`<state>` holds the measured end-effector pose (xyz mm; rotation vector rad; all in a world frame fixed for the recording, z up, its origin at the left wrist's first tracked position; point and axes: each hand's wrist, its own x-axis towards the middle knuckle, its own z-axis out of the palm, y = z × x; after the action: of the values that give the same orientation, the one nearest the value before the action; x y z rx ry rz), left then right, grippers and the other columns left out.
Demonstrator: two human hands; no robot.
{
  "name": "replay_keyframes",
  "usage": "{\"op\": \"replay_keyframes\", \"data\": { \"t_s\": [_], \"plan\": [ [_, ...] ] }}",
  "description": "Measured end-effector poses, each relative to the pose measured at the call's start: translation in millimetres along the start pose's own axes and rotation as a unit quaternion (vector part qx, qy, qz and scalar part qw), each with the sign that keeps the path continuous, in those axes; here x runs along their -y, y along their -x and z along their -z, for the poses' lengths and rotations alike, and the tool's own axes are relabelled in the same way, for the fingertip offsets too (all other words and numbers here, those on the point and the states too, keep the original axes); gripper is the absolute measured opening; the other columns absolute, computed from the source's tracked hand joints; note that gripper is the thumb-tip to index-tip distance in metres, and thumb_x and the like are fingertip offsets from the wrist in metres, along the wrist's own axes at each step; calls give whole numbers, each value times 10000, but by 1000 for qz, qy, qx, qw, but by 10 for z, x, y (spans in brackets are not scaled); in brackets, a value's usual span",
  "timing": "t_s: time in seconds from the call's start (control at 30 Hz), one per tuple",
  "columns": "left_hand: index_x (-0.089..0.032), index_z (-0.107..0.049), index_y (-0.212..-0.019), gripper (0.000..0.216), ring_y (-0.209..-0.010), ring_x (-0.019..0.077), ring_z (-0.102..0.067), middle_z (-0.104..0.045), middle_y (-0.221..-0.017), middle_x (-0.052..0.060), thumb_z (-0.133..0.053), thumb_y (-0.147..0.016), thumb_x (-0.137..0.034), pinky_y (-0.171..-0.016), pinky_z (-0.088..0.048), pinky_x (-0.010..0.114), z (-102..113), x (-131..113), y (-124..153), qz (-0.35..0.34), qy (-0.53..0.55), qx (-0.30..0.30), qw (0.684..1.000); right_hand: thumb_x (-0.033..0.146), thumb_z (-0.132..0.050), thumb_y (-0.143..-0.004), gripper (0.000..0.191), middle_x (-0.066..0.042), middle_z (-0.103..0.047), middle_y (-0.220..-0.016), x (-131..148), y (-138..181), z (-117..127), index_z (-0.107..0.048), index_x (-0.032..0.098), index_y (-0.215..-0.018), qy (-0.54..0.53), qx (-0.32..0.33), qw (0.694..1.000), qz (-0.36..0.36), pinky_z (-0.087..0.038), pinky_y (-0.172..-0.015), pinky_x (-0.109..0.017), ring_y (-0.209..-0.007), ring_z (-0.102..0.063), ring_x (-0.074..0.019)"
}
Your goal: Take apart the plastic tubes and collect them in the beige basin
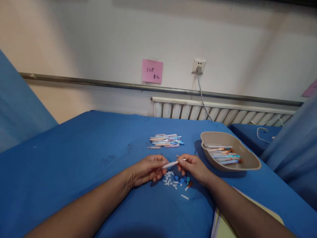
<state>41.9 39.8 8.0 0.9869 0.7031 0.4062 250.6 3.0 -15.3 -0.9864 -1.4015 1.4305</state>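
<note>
A slim white pen [170,164] spans my two hands over the blue table cover. My left hand [150,168] pinches one end between thumb and fingers. At the other end, my right hand [193,166] has its fingertips closed round the pen's tip, where a small white piece sticks out. Just below the hands lie small white plastic pieces [168,178] in a loose heap, with a few blue pieces [182,180] and an orange one [190,184] among them. One longer white piece [184,197] lies apart, nearer me. Beyond my hands is a pile of pens [165,140].
To the right stands a beige basin [250,162] holding several pens [224,155]. A yellow pad or notebook [226,224] lies under my right forearm. At the back are a radiator [188,110], a metal rail [111,84] and a plugged-in cable [201,94]. Blue curtains [19,109] hang at both sides.
</note>
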Motion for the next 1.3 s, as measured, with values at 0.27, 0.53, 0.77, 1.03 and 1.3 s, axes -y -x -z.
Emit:
{"op": "replay_keyframes", "data": {
  "t_s": [0.27,0.53,0.77,1.03,1.3],
  "plan": [
    [-136,-574,-876,237,-435,63,-549,-636,-621,7,-674,-755,-313,-400,-413,131,-39,9,20,10,0,1,1000,533,-445,-849,424,14,-582,-586,1,12,-9,-571,164,-683,55,15,998,14,-379,-487,-191,-470,-491,-73],
    [-139,-563,-876,252,-438,62,-534,-627,-616,1,-693,-737,-304,-405,-413,136,-39,12,14,10,8,6,1000,566,-435,-837,445,21,-580,-554,-51,-5,-8,-564,158,-715,77,3,997,-1,-374,-446,-184,-432,-484,-71],
    [-141,-558,-835,224,-430,62,-509,-608,-608,0,-675,-752,-312,-394,-391,142,-22,20,-1,8,18,15,1000,580,-454,-814,464,28,-544,-486,-123,-32,80,-550,156,-649,79,-36,996,-5,-337,-398,-183,-377,-446,-64],
    [-141,-571,-845,223,-430,56,-492,-602,-610,-2,-683,-746,-307,-402,-388,146,-32,25,9,9,14,15,1000,593,-410,-828,479,29,-547,-490,-120,-16,34,-536,165,-657,110,-29,993,-31,-327,-369,-172,-373,-443,-69],
    [-143,-583,-860,245,-435,57,-499,-604,-606,-6,-698,-727,-315,-410,-376,149,-33,14,14,16,10,17,1000,573,-392,-850,479,28,-545,-491,-82,7,-11,-523,159,-646,115,-18,993,-11,-344,-400,-166,-379,-443,-57]
  ]
}}
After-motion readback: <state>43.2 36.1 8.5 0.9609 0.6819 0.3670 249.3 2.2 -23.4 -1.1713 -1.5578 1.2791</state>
